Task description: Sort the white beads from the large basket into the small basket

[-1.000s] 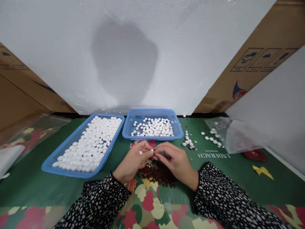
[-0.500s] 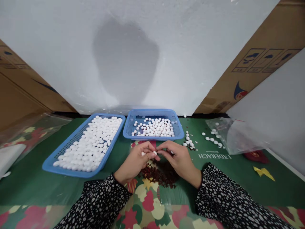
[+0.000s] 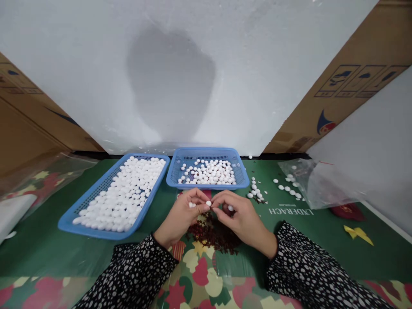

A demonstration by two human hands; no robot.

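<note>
Being pinched by left hand (image 3: 180, 216), a white ball (image 3: 208, 203) is held over dark-red bits (image 3: 215, 238), in from far edge of counter (image 3: 64, 255); a second ball (image 3: 231, 208) is cradled by right hand (image 3: 243, 218), fingers narrowed; drops could be caused by divided grip.

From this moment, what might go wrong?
The small white ball pinched in the left hand could slip and drop into the dark red pile below. Other white balls tucked in that hand might fall out too. Loose white balls lie on the table just beyond the right hand; a bump may set them rolling.
</note>
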